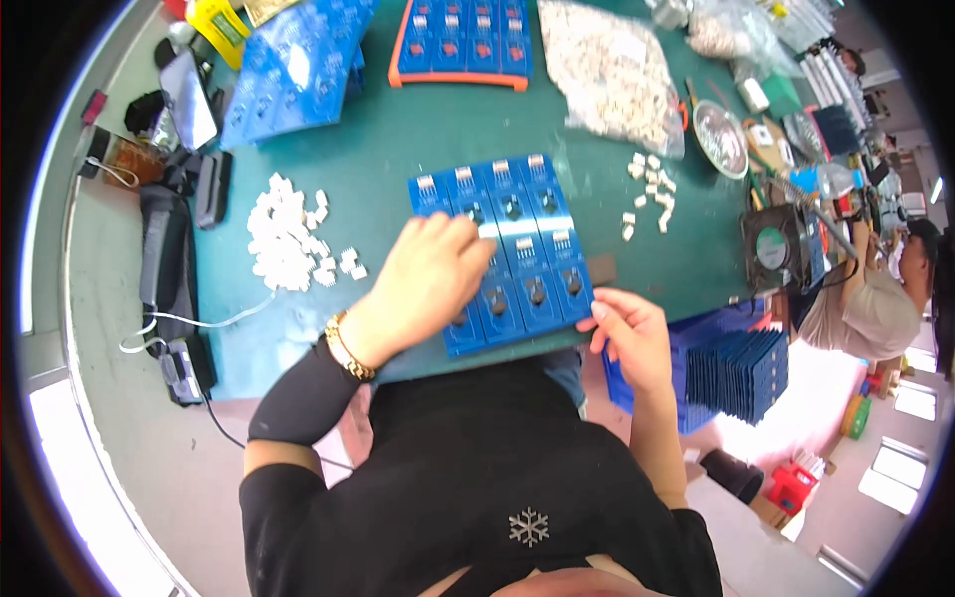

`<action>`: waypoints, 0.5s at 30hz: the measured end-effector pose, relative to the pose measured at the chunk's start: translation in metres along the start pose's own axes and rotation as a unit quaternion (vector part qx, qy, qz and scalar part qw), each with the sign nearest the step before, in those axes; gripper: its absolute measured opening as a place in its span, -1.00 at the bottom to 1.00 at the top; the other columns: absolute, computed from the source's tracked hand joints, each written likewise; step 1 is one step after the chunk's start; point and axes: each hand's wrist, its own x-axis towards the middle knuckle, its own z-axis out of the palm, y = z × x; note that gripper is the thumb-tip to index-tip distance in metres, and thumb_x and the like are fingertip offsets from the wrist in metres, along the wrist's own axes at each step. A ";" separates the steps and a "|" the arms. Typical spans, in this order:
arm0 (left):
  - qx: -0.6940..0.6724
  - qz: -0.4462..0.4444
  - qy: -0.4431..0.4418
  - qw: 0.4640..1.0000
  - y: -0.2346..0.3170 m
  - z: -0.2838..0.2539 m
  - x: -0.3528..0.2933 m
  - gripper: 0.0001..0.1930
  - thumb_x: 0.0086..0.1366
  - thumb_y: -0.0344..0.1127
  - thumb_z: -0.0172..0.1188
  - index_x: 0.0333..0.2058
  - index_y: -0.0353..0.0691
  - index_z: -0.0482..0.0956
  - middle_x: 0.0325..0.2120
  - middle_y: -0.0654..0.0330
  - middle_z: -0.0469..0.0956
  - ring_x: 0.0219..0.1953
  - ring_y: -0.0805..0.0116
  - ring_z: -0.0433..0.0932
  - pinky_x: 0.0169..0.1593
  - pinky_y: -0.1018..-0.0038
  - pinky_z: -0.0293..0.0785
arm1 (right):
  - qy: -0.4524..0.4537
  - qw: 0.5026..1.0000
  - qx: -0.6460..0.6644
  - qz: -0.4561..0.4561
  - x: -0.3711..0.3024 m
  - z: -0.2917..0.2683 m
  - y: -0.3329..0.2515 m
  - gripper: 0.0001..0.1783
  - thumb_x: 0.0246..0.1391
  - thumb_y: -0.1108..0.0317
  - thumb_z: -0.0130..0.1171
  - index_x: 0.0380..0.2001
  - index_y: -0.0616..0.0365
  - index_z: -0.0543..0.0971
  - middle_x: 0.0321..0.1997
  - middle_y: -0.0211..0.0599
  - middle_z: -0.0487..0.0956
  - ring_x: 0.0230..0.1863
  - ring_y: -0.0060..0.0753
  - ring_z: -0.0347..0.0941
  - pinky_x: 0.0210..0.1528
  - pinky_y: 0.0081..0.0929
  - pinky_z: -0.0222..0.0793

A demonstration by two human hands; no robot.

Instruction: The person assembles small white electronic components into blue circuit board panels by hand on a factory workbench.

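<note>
A blue circuit board panel (527,264), divided into repeated sections with white connectors, lies on the green table in front of me. My left hand (428,279) is over its left side, fingers curled and pressed together at the board. What they pinch, if anything, is hidden beneath them. At the near right corner of the panel is my right hand (632,333), its fingertips on the edge and its fingers loosely bent. A pile of small white connectors (284,234) sits left of the panel, and several loose white connectors (652,189) lie to its right.
Blue panels (293,70) stand back left, beside another stack in an orange frame (458,80). A clear bag of connectors (612,75), a metal bowl (720,139) and a small fan (771,249) are right. Below, a blue crate (622,388) adjoins stacked boards (736,373). Another person (865,308) sits far right.
</note>
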 end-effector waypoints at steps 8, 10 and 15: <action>-0.015 0.012 0.042 0.999 -0.019 -0.045 -0.026 -0.41 0.03 -0.37 0.36 0.09 -0.22 0.45 -0.10 0.09 0.51 -0.05 0.09 0.49 0.11 0.15 0.36 | -0.014 0.997 0.068 -0.038 0.001 -0.015 0.006 -0.80 0.20 0.51 0.11 -0.15 0.41 0.57 -0.43 -0.28 0.61 -0.64 -0.78 0.26 -0.58 -0.82 0.15; -0.016 -0.047 0.035 0.998 -0.041 -0.058 -0.048 -0.33 0.00 -0.27 0.41 0.13 -0.19 0.43 0.04 0.01 0.44 0.11 -0.04 0.38 0.22 0.06 0.24 | -0.017 0.989 0.104 -0.099 0.004 -0.026 0.009 -0.79 0.20 0.52 0.09 -0.14 0.41 0.57 -0.42 -0.27 0.61 -0.65 -0.78 0.24 -0.61 -0.83 0.10; 0.075 -0.162 0.009 0.984 -0.062 -0.066 -0.078 -0.15 0.00 0.06 0.40 0.25 -0.11 0.33 0.26 -0.06 0.21 0.33 -0.17 0.10 0.28 -0.13 0.06 | 0.068 0.976 0.085 -0.190 0.038 -0.018 -0.041 -0.76 0.21 0.51 0.10 -0.10 0.43 0.56 -0.39 -0.25 0.61 -0.64 -0.79 0.22 -0.62 -0.83 0.06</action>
